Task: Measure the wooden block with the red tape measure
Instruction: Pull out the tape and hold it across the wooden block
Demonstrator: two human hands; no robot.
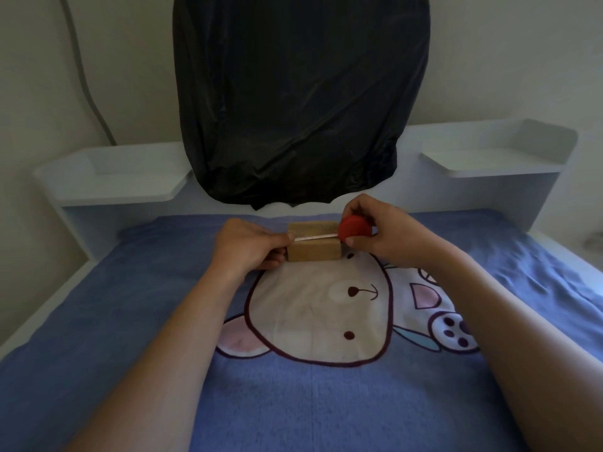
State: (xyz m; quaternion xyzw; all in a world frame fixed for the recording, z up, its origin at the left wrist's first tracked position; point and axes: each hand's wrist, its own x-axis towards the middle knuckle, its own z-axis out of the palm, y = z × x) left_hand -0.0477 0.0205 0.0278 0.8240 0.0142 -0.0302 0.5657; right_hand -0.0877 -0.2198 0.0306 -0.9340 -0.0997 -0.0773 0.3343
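A light wooden block (312,251) lies on the blue cartoon bedsheet (98,321), long side facing me. The round red tape measure (354,227) is at the block's right end, gripped by my right hand (381,236). Its thin pale tape (315,236) is stretched leftward along the block's top front edge. My left hand (248,246) pinches the tape's free end at the block's left end, with its lower fingers touching the block's left face.
The white headboard has a shelf on the left (114,177) and another on the right (489,158). A black plastic cover (300,99) hangs over the middle behind the block. A grey cable (86,83) runs down the wall.
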